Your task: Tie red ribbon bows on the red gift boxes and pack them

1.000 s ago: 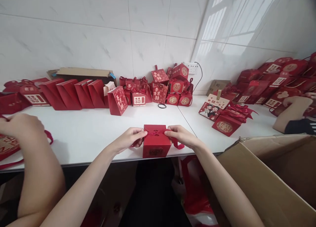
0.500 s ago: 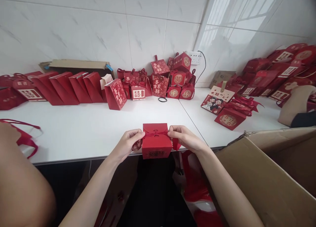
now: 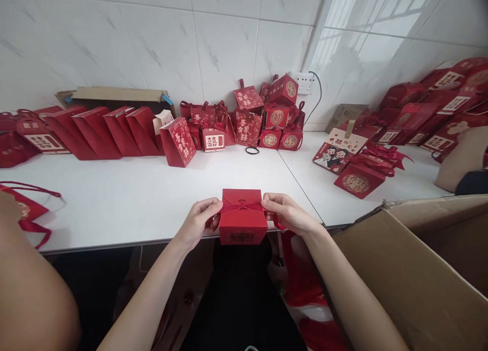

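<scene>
A red gift box (image 3: 243, 223) sits at the table's front edge, its near side reaching slightly over it. Across its top runs a dark red ribbon (image 3: 249, 205), gathered in a small knot at the middle by the cut-out in the lid flap. My left hand (image 3: 199, 217) pinches the ribbon at the box's left side between thumb and forefinger. At the right side, my right hand (image 3: 286, 213) is closed on the other end, with a loop of ribbon hanging below the fingers. The lower fingers of both hands are partly hidden.
On the white table (image 3: 152, 198), red bags (image 3: 110, 132) and decorated boxes (image 3: 276, 116) line the wall. More boxes (image 3: 358, 180) stand at right. An open cardboard box (image 3: 396, 249) is at front right. Other people's arms (image 3: 34, 280) show at both sides.
Both hands have drawn the ribbon ends slightly outward, and the ribbon looks tauter across the lid. The hanging ribbon on the right has shifted. The view has moved a little.
</scene>
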The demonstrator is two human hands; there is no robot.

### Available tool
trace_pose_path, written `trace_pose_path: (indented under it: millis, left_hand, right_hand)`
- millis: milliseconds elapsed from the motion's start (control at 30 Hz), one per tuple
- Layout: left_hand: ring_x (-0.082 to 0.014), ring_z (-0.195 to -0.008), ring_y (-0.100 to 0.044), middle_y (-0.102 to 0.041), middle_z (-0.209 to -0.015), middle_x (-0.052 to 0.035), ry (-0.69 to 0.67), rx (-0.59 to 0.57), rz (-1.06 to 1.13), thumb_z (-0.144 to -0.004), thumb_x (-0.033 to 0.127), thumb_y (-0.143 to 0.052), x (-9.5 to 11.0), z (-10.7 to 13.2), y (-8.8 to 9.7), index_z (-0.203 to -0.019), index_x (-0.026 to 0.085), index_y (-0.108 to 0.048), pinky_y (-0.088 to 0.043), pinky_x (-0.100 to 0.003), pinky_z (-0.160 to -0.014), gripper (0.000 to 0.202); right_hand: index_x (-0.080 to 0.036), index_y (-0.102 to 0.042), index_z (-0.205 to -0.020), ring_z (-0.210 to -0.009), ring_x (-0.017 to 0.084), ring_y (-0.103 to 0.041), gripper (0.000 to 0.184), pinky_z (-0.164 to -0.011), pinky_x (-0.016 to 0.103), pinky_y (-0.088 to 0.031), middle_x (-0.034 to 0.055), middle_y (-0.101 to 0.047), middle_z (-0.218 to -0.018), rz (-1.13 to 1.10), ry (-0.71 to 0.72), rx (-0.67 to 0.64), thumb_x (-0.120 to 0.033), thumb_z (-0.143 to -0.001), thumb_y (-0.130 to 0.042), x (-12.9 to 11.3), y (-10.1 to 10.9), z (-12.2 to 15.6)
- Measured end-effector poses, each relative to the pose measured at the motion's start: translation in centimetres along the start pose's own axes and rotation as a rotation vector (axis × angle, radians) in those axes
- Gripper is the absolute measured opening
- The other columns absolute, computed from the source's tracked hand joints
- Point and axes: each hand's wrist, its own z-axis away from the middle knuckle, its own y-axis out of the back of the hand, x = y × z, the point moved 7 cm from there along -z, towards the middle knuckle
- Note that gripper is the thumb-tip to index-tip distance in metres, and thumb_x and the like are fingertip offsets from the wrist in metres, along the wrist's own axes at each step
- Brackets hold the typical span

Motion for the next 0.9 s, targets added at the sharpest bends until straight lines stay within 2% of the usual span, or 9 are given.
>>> trace_pose_path:
  millis: [133, 200, 300, 400, 467, 567, 733, 800, 900]
  left_hand:
    - [-0.0031, -0.039, -0.034, -0.039, -0.046, 0.0063, -0.022, -0.037, 0.023, -0.073, 0.044, -0.064, -0.1, -0.2, 0.0, -0.054, 0.015, -0.040, -0.021, -0.014, -0.036, 0.042]
    - [-0.0036, -0.039, -0.035, -0.040, -0.047, 0.0058, -0.035, -0.048, 0.002, -0.073, 0.043, -0.063, 0.0, -0.3, 0.0, -0.054, 0.015, -0.040, -0.022, -0.014, -0.035, 0.041]
    - [-0.0045, -0.039, -0.037, -0.042, -0.049, 0.0052, -0.055, -0.034, -0.054, -0.076, 0.042, -0.061, 0.5, -0.3, 0.1, -0.056, 0.016, -0.043, -0.024, -0.016, -0.034, 0.038]
    - [-0.0050, -0.039, -0.037, -0.043, -0.052, 0.0048, -0.057, -0.004, -0.114, -0.077, 0.042, -0.059, 1.1, -0.3, 0.2, -0.056, 0.016, -0.043, -0.025, -0.017, -0.033, 0.037]
    - [-0.0052, -0.041, -0.037, -0.042, -0.051, 0.0046, -0.073, 0.014, -0.165, -0.078, 0.042, -0.057, 1.7, -0.2, 0.1, -0.055, 0.016, -0.042, -0.027, -0.017, -0.036, 0.038]
    - [-0.0058, -0.046, -0.037, -0.040, -0.050, 0.0044, -0.106, 0.019, -0.257, -0.078, 0.041, -0.056, 2.8, 0.0, -0.3, -0.054, 0.016, -0.041, -0.031, -0.018, -0.043, 0.037]
    - [-0.0075, -0.049, -0.037, -0.042, -0.053, 0.0037, -0.061, 0.025, -0.436, -0.078, 0.044, -0.053, 4.1, 0.7, -0.6, -0.058, 0.017, -0.044, -0.032, -0.019, -0.045, 0.035]
    - [-0.0084, -0.050, -0.039, -0.046, -0.058, 0.0030, -0.074, 0.038, -0.512, -0.078, 0.044, -0.052, 4.9, 1.2, -0.4, -0.067, 0.018, -0.048, -0.033, -0.020, -0.044, 0.029]
    - [-0.0110, -0.059, -0.048, -0.054, -0.072, 0.0013, -0.170, 0.009, -0.617, -0.078, 0.036, -0.055, 6.4, 2.1, -0.4, -0.089, 0.020, -0.052, -0.039, -0.021, -0.051, 0.020]
  right_hand:
    - [-0.016, -0.050, -0.061, -0.051, 0.005, -0.042, 0.035, -0.052, 0.020, -0.031, -0.0046, -0.049, -0.056, -0.057, 0.031, -0.037, -0.041, -0.069, -0.073, 0.6, 0.3, -0.2]
    - [-0.016, -0.049, -0.061, -0.049, 0.005, -0.039, 0.037, -0.051, 0.021, -0.029, -0.0050, -0.047, -0.055, -0.013, 0.013, -0.039, -0.045, -0.069, -0.072, 0.7, 0.6, -0.2]
    - [-0.016, -0.052, -0.065, -0.049, 0.006, -0.038, 0.037, -0.048, 0.021, -0.024, -0.0038, -0.048, -0.054, 0.214, -0.016, -0.009, -0.049, -0.072, -0.068, -0.2, 1.1, 0.3]
    - [-0.015, -0.055, -0.068, -0.049, 0.006, -0.036, 0.037, -0.045, 0.022, -0.021, -0.0026, -0.050, -0.056, 0.444, -0.036, -0.010, -0.050, -0.075, -0.063, -2.2, 0.9, 1.0]
    - [-0.015, -0.055, -0.067, -0.051, 0.007, -0.039, 0.035, -0.047, 0.021, -0.026, -0.0020, -0.051, -0.059, 0.469, 0.000, -0.046, -0.049, -0.077, -0.062, -3.8, 0.1, 1.4]
    - [-0.015, -0.058, -0.070, -0.062, 0.009, -0.048, 0.030, -0.060, 0.023, -0.037, -0.0006, -0.055, -0.066, 0.390, 0.107, -0.083, -0.044, -0.077, -0.063, -5.8, -1.6, 1.6]
    - [-0.017, -0.061, -0.072, -0.094, 0.018, -0.057, 0.023, -0.084, 0.030, -0.041, 0.0054, -0.065, -0.095, 0.350, 0.211, -0.032, -0.038, -0.078, -0.063, -6.4, -3.4, 1.0]
    - [-0.017, -0.061, -0.073, -0.096, 0.019, -0.058, 0.022, -0.086, 0.032, -0.042, 0.0051, -0.066, -0.097, 0.342, 0.233, 0.013, -0.039, -0.078, -0.062, -6.2, -3.5, 0.6]
    - [-0.017, -0.064, -0.076, -0.081, 0.017, -0.060, 0.024, -0.075, 0.030, -0.046, 0.0039, -0.067, -0.084, 0.393, 0.278, 0.103, -0.040, -0.077, -0.061, -5.9, -3.3, 0.3]
